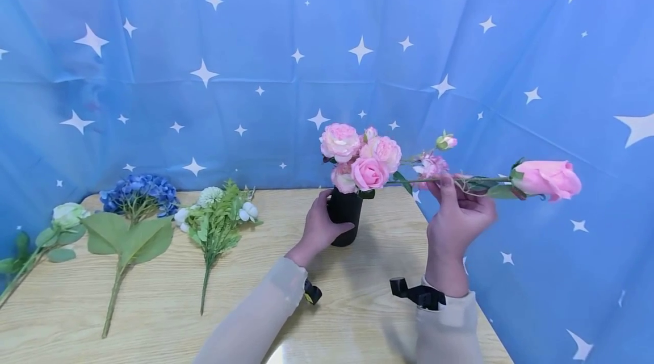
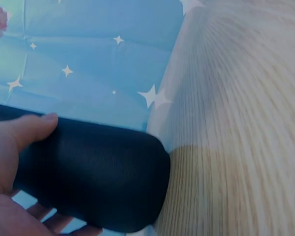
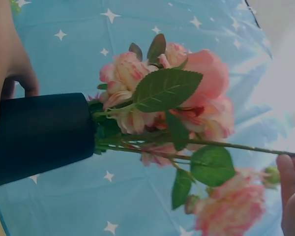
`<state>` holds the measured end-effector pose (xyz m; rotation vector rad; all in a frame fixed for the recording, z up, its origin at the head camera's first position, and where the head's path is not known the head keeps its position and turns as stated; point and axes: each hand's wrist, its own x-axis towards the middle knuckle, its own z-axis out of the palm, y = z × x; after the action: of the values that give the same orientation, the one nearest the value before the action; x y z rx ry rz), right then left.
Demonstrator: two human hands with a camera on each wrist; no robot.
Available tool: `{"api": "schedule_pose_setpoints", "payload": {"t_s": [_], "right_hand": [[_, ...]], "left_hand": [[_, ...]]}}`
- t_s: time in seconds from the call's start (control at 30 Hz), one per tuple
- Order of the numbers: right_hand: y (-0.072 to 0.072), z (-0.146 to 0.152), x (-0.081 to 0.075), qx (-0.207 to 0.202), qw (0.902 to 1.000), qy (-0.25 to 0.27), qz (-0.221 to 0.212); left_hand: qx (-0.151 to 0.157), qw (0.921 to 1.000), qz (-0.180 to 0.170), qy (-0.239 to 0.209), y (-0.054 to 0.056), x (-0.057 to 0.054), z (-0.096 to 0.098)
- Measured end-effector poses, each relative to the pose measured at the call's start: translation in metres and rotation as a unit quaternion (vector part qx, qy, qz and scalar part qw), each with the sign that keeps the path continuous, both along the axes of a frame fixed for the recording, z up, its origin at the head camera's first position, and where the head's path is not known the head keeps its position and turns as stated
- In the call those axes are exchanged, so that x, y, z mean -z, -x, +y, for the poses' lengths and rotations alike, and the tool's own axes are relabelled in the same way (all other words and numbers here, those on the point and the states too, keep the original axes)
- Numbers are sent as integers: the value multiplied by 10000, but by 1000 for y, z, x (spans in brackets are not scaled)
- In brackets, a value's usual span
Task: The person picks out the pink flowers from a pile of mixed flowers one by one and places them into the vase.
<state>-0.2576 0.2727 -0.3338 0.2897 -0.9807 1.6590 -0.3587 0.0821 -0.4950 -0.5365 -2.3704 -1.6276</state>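
A black vase (image 1: 352,210) stands upright on the table, filled with pink flowers (image 1: 370,171). My left hand (image 1: 319,225) grips its side, the thumb in front; in the left wrist view the vase (image 2: 98,172) has its base at the wood. Off to the right, my right hand (image 1: 457,222) pinches the stem of a long pink rose (image 1: 546,179), whose bloom points right. In the right wrist view that stem (image 3: 236,145) runs from the fingers toward the vase mouth, among leaves and other stems; its end is hidden. A looser pink bloom (image 3: 231,206) leans out beside it.
On the left of the wooden table (image 1: 168,307) lie a blue hydrangea (image 1: 139,193), a green bunch with white blooms (image 1: 219,222) and a whitish rose (image 1: 68,215). A blue star-patterned curtain (image 1: 255,40) hangs behind and along the right edge.
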Motion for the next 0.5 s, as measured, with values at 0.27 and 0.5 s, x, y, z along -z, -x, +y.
{"api": "schedule_pose_setpoints", "payload": {"t_s": [0.27, 0.5], "right_hand": [[0, -5, 4, -104, 9999, -132, -37], [0, -9, 1, 63, 9994, -292, -157]], "left_hand": [[220, 9998, 9, 9, 3, 4, -6], [317, 9994, -132, -28, 5, 5, -7]]}}
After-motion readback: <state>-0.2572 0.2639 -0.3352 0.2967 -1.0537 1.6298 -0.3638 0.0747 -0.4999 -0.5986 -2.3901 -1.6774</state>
